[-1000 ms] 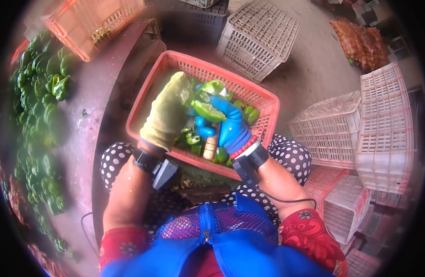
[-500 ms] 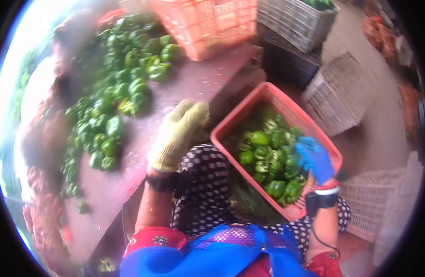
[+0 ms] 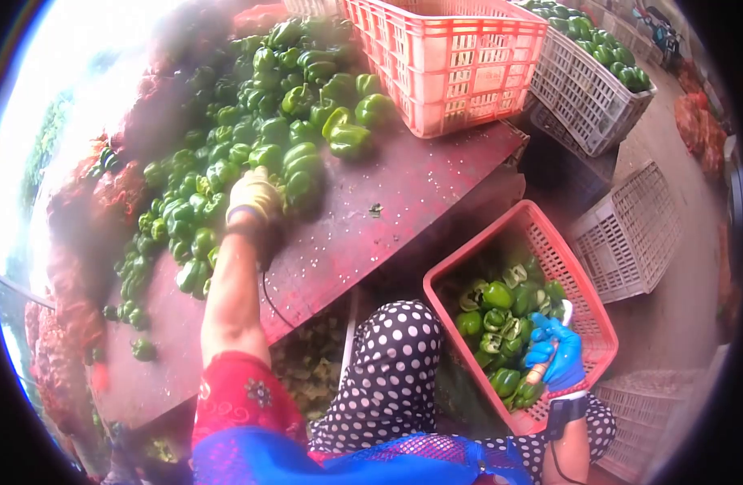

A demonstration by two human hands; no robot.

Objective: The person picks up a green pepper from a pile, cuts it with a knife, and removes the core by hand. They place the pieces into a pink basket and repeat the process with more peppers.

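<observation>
My left hand [image 3: 254,196], in a pale yellow knit glove, reaches into a heap of green bell peppers [image 3: 226,153] on the reddish table. Its fingertips touch the peppers, but their ends are hard to make out, so I cannot tell if they grip one. Over a red plastic crate [image 3: 519,212] at my knees is my right hand [image 3: 559,356], in a blue glove. Its fingers are closed round a small tool with a wooden handle [image 3: 539,371] and a whitish curved end. Under that hand lie several green peppers [image 3: 497,295], some with their tops cut open.
A tall orange-red crate [image 3: 468,73] stands on the table [image 3: 395,218], which is dotted with pale seeds. Beyond are a grey crate [image 3: 589,89] full of peppers and a tilted grey crate [image 3: 630,234] on the floor. Orange net sacks [image 3: 701,133] lie at far right.
My left hand has gone from above my lap, forward and left, to the pepper heap. My right hand stays over the red crate with the tool. The view has shifted.
</observation>
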